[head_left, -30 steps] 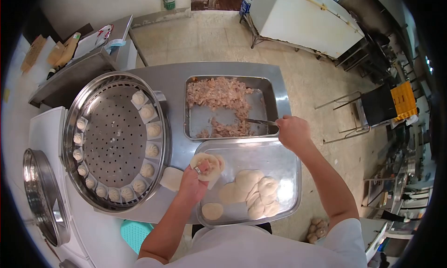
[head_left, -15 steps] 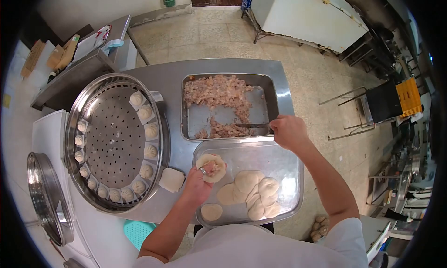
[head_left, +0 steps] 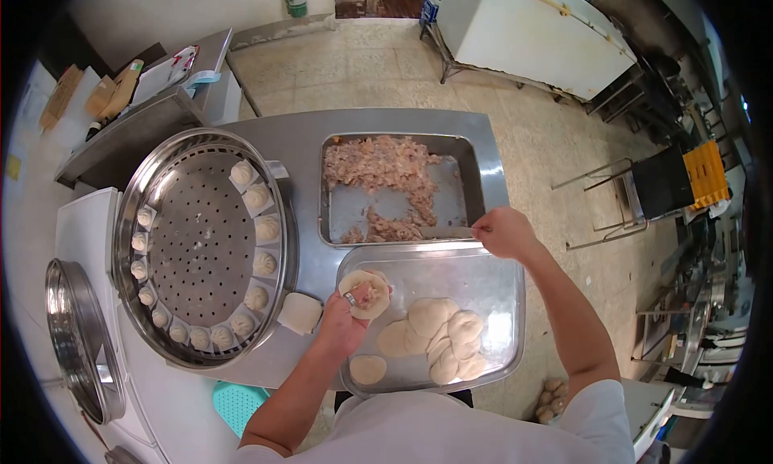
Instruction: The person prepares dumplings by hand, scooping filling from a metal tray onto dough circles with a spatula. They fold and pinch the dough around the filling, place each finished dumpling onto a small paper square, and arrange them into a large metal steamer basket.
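Note:
My left hand [head_left: 345, 323] is cupped around a round dough wrapper [head_left: 372, 309], with meat filling on it and the thumb over the filling. Above the near right corner of the filling pan [head_left: 471, 174], my right hand [head_left: 506, 232] grips a thin metal spatula [head_left: 451, 238], seen nearly edge-on along the pan's near wall. Pinkish minced filling [head_left: 378, 162] covers the pan's far left part and trails down toward the near side. Below, a metal tray [head_left: 507, 319] carries overlapping dough wrappers [head_left: 439, 327] and a single wrapper [head_left: 368, 370] at its near left.
Left of the tray stands a round steamer [head_left: 201, 246] with pleated buns [head_left: 265, 263] along its rim. A stack of square papers [head_left: 300, 313] lies between steamer and tray. Another steamer ring [head_left: 80, 343] leans at far left. A teal perforated stool [head_left: 239, 403] is below the table.
The spatula has come away from the filling down to the pan's near edge, its blade turned edge-on. My right hand is slightly lower; my left still holds the wrapper.

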`<action>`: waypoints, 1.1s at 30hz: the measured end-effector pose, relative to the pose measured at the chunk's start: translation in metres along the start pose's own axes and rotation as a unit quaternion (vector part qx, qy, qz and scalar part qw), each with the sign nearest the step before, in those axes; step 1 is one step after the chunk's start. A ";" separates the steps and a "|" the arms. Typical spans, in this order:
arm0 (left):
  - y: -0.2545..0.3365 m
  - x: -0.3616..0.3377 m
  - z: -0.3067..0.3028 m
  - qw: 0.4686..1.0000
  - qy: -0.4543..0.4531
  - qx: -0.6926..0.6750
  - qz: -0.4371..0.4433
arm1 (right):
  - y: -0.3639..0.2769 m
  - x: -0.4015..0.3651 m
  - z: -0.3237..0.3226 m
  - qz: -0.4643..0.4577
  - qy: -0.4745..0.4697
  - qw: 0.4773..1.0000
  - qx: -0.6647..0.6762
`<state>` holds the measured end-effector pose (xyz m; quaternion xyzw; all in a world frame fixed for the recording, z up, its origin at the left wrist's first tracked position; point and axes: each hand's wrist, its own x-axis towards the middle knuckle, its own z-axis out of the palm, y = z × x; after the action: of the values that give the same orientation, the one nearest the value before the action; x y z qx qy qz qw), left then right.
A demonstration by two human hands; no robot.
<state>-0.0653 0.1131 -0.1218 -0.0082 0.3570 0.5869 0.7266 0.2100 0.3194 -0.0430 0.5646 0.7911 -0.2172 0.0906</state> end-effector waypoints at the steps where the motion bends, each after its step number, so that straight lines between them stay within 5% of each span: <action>1: 0.002 -0.002 0.002 1.000 0.000 -0.002 0.003 | 0.004 0.000 0.000 0.005 -0.007 1.000 0.029; 7: 0.010 0.006 0.011 1.000 0.001 -0.030 0.010 | 0.001 -0.016 -0.003 0.022 -0.022 0.978 0.206; 14: 0.025 0.033 0.032 0.996 -0.001 -0.089 0.019 | -0.049 -0.081 0.027 -0.065 0.071 0.919 0.382; 17: 0.030 0.030 0.049 0.990 0.038 -0.131 0.031 | -0.073 -0.101 0.038 -0.140 0.187 0.947 0.222; 21: 0.027 0.041 0.034 0.987 -0.047 -0.150 0.030 | -0.092 -0.115 0.066 -0.163 0.299 0.940 0.028; 29: 0.038 0.041 0.028 0.987 -0.017 -0.157 0.038 | -0.097 -0.144 0.063 -0.147 0.341 0.927 0.046; 33: 0.038 0.025 0.032 0.986 -0.097 -0.128 0.045 | -0.112 -0.150 0.064 -0.166 0.308 0.936 0.027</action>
<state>-0.0805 0.1599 -0.0962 -0.0278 0.2067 0.6575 0.7240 0.1506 0.1327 -0.0146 0.4668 0.8565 -0.0660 -0.2101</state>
